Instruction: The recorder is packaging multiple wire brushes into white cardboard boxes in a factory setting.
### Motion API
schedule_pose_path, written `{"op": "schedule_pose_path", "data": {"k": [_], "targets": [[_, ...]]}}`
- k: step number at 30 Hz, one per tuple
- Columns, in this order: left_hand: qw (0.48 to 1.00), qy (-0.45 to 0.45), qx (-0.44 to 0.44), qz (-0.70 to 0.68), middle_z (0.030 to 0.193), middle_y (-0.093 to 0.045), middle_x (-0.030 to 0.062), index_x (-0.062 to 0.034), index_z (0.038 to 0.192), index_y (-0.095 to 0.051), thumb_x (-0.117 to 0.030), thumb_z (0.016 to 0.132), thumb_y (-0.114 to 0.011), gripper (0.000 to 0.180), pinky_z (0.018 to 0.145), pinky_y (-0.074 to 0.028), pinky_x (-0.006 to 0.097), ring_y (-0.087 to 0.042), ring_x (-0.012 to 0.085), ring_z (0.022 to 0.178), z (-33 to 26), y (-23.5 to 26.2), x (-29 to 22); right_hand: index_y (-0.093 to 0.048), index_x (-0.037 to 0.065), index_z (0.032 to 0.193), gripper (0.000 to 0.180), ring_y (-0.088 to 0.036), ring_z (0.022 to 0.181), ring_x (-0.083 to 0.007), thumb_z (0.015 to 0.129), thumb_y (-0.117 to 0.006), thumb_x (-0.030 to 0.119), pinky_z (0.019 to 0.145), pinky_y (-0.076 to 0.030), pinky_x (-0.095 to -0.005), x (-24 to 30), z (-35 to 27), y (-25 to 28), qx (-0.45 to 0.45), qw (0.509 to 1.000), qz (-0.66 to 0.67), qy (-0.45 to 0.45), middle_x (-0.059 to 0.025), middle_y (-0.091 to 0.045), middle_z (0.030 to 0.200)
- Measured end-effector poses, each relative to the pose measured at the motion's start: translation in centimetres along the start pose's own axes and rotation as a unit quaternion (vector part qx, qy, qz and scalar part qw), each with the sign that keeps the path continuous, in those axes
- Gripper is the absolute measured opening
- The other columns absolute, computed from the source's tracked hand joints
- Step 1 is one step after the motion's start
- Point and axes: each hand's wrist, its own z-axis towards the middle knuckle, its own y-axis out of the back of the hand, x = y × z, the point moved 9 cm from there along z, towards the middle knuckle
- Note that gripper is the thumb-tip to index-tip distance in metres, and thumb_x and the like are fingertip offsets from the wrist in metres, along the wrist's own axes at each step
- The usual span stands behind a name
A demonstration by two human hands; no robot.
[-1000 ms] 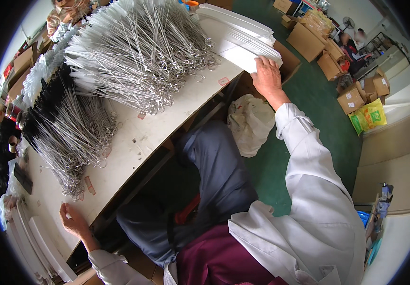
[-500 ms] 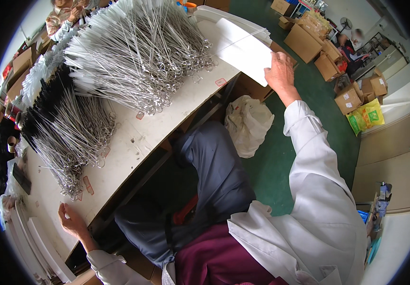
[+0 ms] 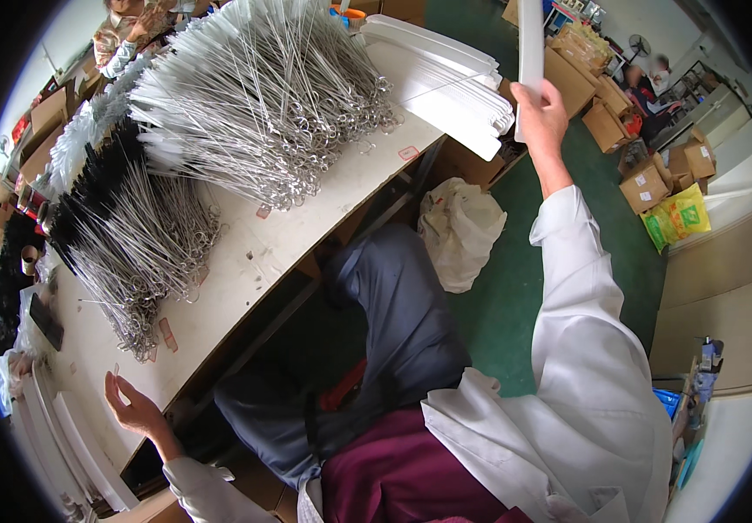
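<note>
My right hand (image 3: 540,120) is raised at the table's right end and grips a flat white sheet (image 3: 530,48), held on edge above a stack of white sheets (image 3: 445,83) on the table. My left hand (image 3: 132,405) rests open at the near left edge of the white table (image 3: 245,261), holding nothing. Piles of long wire brushes lie across the table: ones with white bristles (image 3: 254,96) in the middle and ones with black bristles (image 3: 123,227) to the left. My sleeves are white.
A white plastic bag (image 3: 463,227) lies on the green floor under the table's right end. Cardboard boxes (image 3: 646,174) and a yellow-green bag (image 3: 677,218) stand on the floor at the right. Another person (image 3: 132,26) works at the far side.
My right hand has lifted one white sheet off the stack and raised it up on edge. My left hand has stayed at the table's near edge.
</note>
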Motion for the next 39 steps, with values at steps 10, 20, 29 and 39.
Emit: {"op": "schedule_pose_path", "data": {"k": [10, 20, 29, 39], "targets": [[0.888, -0.359, 0.265, -0.116, 0.148, -0.051, 0.024, 0.0011, 0.133, -0.06, -0.013, 0.071, -0.085, 0.068, 0.112, -0.039, 0.055, -0.049, 0.0465, 0.134, -6.8, 1.9, -33.0, -0.061, 0.003, 0.131, 0.066, -0.06, 0.119, -0.0346, 0.071, -0.087, 0.011, 0.103, -0.051, -0.0435, 22.6, -29.3, -5.4, 0.483, 0.763, 0.105, 0.416, -0.0142, -0.058, 0.131], [0.846, -0.328, 0.398, -0.132, 0.128, -0.057, 0.023, 0.0037, 0.14, -0.049, -0.012, 0.072, -0.082, 0.077, 0.102, -0.048, 0.047, -0.057, 0.0407, 0.118, -10.2, -2.5, -32.6, -0.063, -0.003, 0.126, 0.055, -0.058, 0.12, -0.0335, 0.075, -0.079, 0.012, 0.105, -0.049, -0.0422, 23.9, -38.1, -7.2, 0.537, 0.676, 0.167, 0.476, -0.0162, -0.059, 0.129], [0.888, -0.294, 0.355, -0.014, 0.11, -0.061, 0.0144, 0.0026, 0.128, -0.054, -0.016, 0.073, -0.08, 0.063, 0.085, -0.055, 0.042, -0.064, 0.0307, 0.099, -9.2, -3.5, -28.3, -0.065, 0.001, 0.12, 0.052, -0.058, 0.115, -0.0324, 0.075, -0.085, 0.018, 0.099, -0.048, -0.0437, 22.5, -34.8, -6.5, 0.441, 0.783, 0.132, 0.417, -0.0124, -0.059, 0.125], [0.881, -0.317, 0.349, -0.035, 0.111, -0.061, 0.0164, 0.0057, 0.126, -0.054, -0.013, 0.073, -0.078, 0.061, 0.088, -0.055, 0.041, -0.064, 0.0315, 0.098, -10.7, -3.8, -28.5, -0.064, -0.003, 0.12, 0.044, -0.061, 0.096, -0.0309, 0.082, -0.08, 0.011, 0.085, -0.053, -0.0393, 20.3, -37.8, -7.3, 0.436, 0.843, 0.126, 0.289, -0.0155, -0.061, 0.112]]}}
